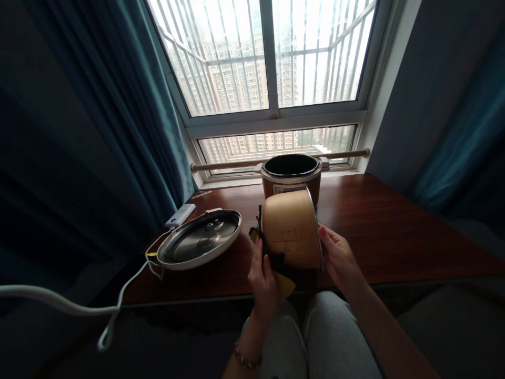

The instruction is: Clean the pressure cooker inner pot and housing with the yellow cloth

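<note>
Preferably, the cloth (284,285) should lie flat under the left hand (262,276), which grasps it at the base of the pot (290,229); the right hand (335,255) clasps the rim. Between both grips, the pot lies tipped, mouth rightward, base-to-mouth axis running roughly hand to hand.

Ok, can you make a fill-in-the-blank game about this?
The hand at the rim of the golden pot is the ____ one.
The left hand holds a cloth coloured black and ____.
The lid lies on the table, to the pot's ____.
The cooker stands between the pot and the ____.

Missing words: right; yellow; left; window.
</note>
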A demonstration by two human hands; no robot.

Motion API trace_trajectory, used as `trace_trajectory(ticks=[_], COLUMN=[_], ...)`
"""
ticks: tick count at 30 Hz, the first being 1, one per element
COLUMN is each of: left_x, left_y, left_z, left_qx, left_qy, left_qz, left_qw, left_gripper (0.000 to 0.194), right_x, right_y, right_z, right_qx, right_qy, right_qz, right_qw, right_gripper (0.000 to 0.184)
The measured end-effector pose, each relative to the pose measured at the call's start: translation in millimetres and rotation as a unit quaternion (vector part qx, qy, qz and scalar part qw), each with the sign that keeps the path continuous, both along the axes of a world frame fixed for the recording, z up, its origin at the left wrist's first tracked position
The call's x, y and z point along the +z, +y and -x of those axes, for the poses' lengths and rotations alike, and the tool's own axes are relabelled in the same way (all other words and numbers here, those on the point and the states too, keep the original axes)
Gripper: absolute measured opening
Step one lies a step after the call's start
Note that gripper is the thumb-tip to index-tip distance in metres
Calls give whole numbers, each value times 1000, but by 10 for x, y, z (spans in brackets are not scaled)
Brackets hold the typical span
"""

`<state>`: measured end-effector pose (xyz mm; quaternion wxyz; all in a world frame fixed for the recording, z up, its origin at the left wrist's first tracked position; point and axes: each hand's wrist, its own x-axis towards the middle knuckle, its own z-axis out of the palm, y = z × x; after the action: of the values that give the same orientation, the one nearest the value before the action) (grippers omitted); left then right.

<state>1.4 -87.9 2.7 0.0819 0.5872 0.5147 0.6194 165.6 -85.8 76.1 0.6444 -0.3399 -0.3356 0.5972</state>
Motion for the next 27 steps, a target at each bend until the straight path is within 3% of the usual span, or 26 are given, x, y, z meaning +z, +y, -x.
trace_trajectory(ticks=[4,7,10,13,16,18,20,24,27], left_x=[-5,-49,-106,-117,-57,4,60,111,87], left_y=[-35,-42,-74,-155,-264,-322,-350,-321,-266], left_z=[8,-7,-17,0,14,-17,-101,-361,-475], left_qx=[-36,-53,-64,-70,-34,2,-4,-109,-151], left_qy=[-148,-214,-259,-272,-216,-136,-25,180,256], left_qz=[118,154,161,164,131,70,-6,-99,-146], left_qw=[981,963,950,946,967,988,1000,973,943], left_gripper=[40,43,44,43,39,37,39,49,52], right_x=[-318,-537,-645,-643,-551,-457,-361,-250,-242], right_y=[-79,-167,-242,-309,-372,-401,-409,-379,-349], right_z=[-91,-111,-75,-33,-1,25,59,120,137], right_qx=[-56,-48,-37,-48,-52,-42,-32,-33,-40], right_qy=[-89,-119,-98,-64,-50,-45,-38,-32,-27], right_qz=[-4,2,-4,6,14,13,14,23,13], right_qw=[994,992,994,997,997,998,999,999,999], right_gripper=[46,40,39,38,36,35,34,33,31])
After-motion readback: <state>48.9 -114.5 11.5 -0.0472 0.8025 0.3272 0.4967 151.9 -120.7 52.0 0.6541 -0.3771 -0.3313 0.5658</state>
